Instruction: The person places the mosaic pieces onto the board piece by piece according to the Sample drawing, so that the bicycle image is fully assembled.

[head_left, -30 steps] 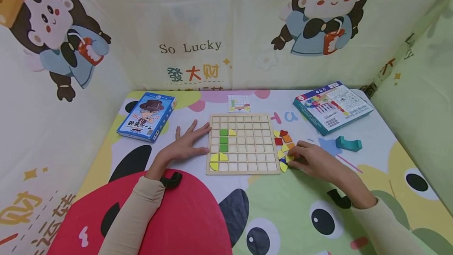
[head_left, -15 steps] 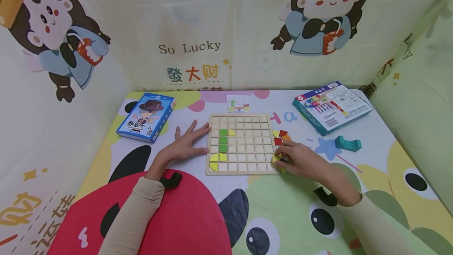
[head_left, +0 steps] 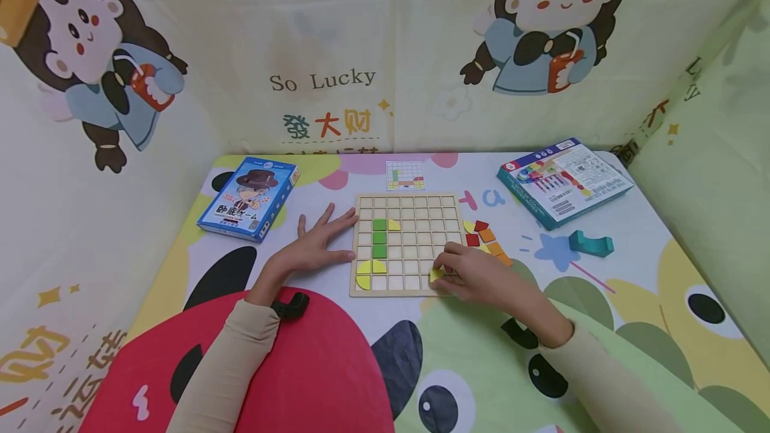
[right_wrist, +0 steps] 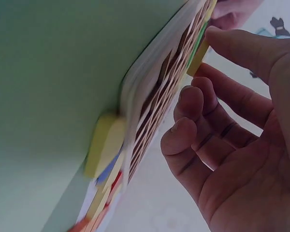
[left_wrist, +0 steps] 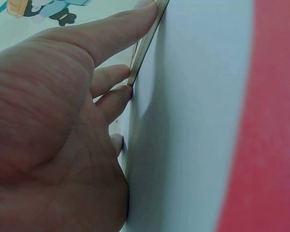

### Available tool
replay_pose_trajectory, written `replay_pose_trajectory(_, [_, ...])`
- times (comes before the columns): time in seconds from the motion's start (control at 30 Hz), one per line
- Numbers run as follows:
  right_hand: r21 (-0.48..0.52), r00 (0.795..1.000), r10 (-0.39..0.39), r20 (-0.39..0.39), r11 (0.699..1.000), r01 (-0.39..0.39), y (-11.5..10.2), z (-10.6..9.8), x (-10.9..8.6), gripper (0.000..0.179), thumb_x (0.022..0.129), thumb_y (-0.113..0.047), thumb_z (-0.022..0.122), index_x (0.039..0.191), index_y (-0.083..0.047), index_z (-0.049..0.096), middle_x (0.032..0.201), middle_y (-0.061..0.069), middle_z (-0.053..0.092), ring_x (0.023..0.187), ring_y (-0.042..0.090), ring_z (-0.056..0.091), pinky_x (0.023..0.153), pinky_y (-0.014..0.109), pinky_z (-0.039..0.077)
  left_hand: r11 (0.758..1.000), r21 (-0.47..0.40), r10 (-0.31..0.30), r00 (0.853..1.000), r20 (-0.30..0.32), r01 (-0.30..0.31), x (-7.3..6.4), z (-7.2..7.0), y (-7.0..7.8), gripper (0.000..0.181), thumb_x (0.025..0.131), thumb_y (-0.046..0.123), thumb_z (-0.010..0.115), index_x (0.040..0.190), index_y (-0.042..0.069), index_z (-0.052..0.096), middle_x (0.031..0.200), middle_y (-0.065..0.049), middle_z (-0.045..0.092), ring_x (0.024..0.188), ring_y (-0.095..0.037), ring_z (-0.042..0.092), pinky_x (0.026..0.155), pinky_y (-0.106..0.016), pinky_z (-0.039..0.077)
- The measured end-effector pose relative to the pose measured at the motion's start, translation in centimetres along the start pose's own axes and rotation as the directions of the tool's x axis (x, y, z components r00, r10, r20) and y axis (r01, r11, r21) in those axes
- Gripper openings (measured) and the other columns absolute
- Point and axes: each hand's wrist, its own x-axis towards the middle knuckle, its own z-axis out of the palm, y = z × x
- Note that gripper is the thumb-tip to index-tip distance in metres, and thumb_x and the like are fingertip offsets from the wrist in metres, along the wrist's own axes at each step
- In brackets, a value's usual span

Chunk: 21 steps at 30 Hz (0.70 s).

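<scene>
A wooden grid board (head_left: pixel 391 293) lies on the table, holding green square tiles (head_left: pixel 379 238) in a column and yellow rounded tiles (head_left: pixel 363 282) near its lower left corner. One more yellow rounded tile (head_left: pixel 394 225) sits beside the top green one. My left hand (head_left: pixel 317 246) has its fingers spread, and its fingertips touch the board's left edge. Between thumb and index finger, my right hand (head_left: pixel 487 279) pinches a yellow tile (right_wrist: pixel 199 59) above the board's lower right cells. The other right fingers curl loosely around nothing.
Right of the board lie loose red tiles (head_left: pixel 472 240), orange tiles (head_left: pixel 495 248) and partly hidden yellow and blue ones. A pattern card (head_left: pixel 406 176) is behind the board. Boxes stand at back left (head_left: pixel 249 198) and back right (head_left: pixel 565 182), with a teal curved block (head_left: pixel 592 244).
My right hand has moved left from the loose tiles to over the board, carrying the yellow tile. The left hand stays at the board's edge.
</scene>
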Motion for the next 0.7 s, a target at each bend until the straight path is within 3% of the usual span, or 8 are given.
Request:
replay_pose_trajectory(0.37, [-0.008,0.998,-0.065,-0.005,0.998,0.065,-1.5,1.2,1.7,0.028,0.093,-0.031,0.083,0.112,-0.012,0.076,0.103,0.0,0.068,0.082,0.004,0.06,0.072,0.02,0.056,1.0,0.007,0.0,1.0,0.0,0.0,0.1,-0.1,-0.1,0.087,0.095,0.044,0.075,0.168,0.026,0.032,0.179,-0.002,0.022,0.168,-0.038,-0.008,0.119,-0.077,-0.024])
replay_pose_trajectory(0.7, [-0.048,0.998,-0.067,-0.007,0.997,0.067,-2.9,1.9,3.1,0.028,0.093,-0.032,0.083,0.112,-0.012,0.077,0.103,0.0,0.068,0.081,0.007,0.06,0.072,0.021,0.056,1.0,0.014,-0.015,1.0,0.01,0.015,0.2,0.0,-0.2,0.087,0.095,0.044,0.074,0.168,0.027,0.031,0.18,-0.001,0.021,0.168,-0.037,-0.009,0.12,-0.077,-0.024])
